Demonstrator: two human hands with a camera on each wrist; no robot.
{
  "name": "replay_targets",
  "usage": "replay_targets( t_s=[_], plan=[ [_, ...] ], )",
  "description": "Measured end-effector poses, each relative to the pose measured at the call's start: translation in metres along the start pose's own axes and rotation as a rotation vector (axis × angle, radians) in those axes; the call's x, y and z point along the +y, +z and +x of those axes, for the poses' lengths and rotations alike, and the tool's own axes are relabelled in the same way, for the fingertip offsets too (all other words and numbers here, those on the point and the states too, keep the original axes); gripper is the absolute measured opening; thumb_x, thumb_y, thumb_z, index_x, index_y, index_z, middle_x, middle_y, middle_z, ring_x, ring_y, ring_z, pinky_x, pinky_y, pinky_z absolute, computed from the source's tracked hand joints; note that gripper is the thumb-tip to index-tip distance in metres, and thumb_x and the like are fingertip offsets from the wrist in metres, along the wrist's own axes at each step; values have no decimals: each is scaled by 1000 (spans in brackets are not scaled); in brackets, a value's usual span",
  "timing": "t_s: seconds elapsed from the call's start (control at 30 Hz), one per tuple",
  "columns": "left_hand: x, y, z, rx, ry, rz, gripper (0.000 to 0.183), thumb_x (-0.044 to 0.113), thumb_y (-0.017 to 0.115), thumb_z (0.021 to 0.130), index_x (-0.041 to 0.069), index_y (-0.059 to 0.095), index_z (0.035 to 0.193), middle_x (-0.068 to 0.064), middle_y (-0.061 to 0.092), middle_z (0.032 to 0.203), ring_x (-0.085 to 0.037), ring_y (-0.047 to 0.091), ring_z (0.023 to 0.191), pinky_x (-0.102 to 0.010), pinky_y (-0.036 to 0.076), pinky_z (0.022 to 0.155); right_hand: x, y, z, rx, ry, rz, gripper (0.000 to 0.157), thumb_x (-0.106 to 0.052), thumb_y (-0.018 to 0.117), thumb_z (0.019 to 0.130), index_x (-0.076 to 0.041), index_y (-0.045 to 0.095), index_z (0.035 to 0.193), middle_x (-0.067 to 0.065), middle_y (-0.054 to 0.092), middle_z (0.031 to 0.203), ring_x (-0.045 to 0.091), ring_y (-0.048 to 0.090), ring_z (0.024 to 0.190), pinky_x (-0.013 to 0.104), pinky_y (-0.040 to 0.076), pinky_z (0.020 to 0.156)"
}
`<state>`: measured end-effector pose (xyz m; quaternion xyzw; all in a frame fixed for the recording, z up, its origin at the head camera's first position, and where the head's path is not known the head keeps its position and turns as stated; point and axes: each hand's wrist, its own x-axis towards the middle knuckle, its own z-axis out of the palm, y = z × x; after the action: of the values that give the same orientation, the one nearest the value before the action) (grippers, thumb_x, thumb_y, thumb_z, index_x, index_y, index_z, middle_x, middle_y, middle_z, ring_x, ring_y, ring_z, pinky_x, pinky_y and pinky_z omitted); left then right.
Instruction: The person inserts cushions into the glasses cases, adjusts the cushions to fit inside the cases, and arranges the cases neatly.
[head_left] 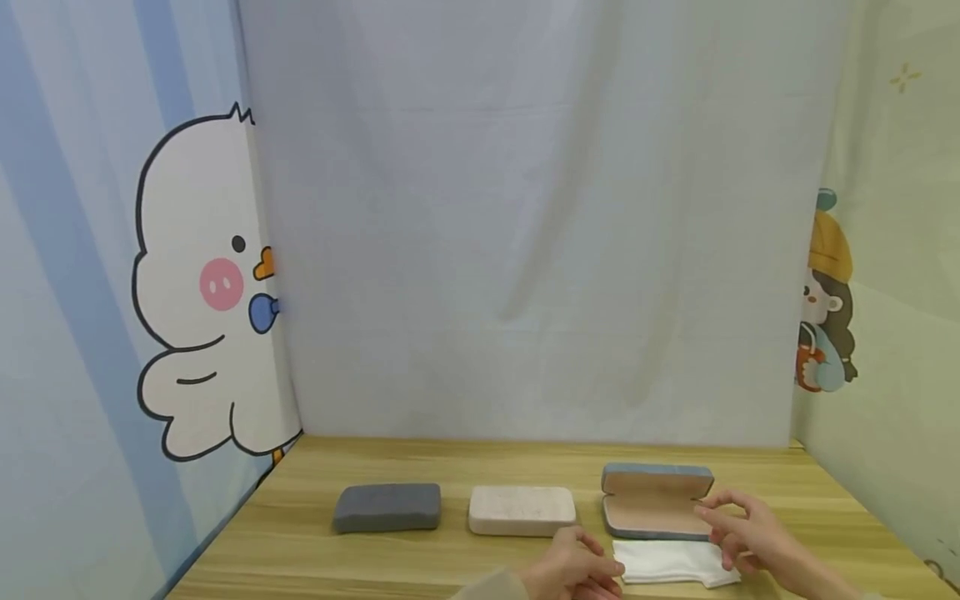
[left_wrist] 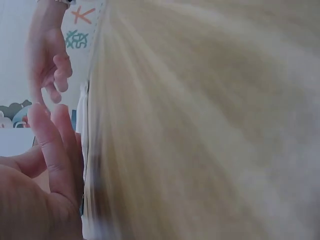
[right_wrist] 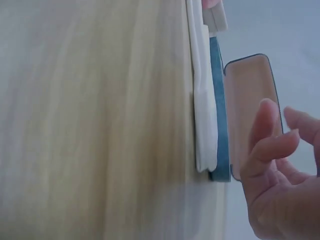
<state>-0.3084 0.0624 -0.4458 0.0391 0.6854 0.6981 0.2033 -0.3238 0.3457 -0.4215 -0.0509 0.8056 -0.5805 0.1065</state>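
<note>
An open glasses case [head_left: 651,515], blue outside and beige inside, stands at the right of the table with its lid raised. Right in front of it lies a folded white cloth [head_left: 663,563]. My left hand [head_left: 573,568] is beside the cloth's left end, fingers loosely bent and holding nothing. Over the right end of the cloth and the case's right corner hovers my right hand [head_left: 756,533], its fingers apart and relaxed. In the right wrist view the raised lid [right_wrist: 252,90] shows behind those fingers, with the cloth [right_wrist: 205,125] lying along the case's front.
To the left of the open case, a closed cream case [head_left: 522,510] and a closed dark grey case [head_left: 388,507] sit in a row on the wooden table [head_left: 465,462]. A pale curtain [head_left: 525,217] hangs along the back edge, with printed cloth walls at both sides.
</note>
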Motion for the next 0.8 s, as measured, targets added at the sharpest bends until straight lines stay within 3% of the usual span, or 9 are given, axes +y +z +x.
replay_targets(
  t_s=[0.13,0.3,0.53,0.8],
  plan=[
    [-2,8,5,50,19,-28,33,-9,70,79,4,41,88,-22,69,68,-10,58,41,-16,47,38,10,-8,-8,-24,10,-77,39,-29,61,95,4,47,112,-1,57,67,2,52,43,15,34,42],
    [-2,17,10,102,16,-42,35,-14,70,76,5,42,84,-25,69,67,-12,58,41,-17,48,37,16,-10,-14,-8,61,-168,36,-27,70,88,1,50,100,-3,57,59,-1,48,40,11,33,41],
    [-3,29,14,160,32,46,40,-20,68,71,8,40,77,-31,67,68,-14,60,41,-18,47,35,21,-8,-17,-22,77,-223,24,-23,72,86,-7,57,77,-5,57,58,-3,44,40,8,34,41],
    [2,36,16,207,6,148,31,-25,65,68,0,48,65,-33,66,68,-25,68,48,-19,49,36,22,-5,-17,-69,50,-206,18,-12,67,87,-3,57,76,-6,55,56,-5,44,41,7,37,41]
  ],
)
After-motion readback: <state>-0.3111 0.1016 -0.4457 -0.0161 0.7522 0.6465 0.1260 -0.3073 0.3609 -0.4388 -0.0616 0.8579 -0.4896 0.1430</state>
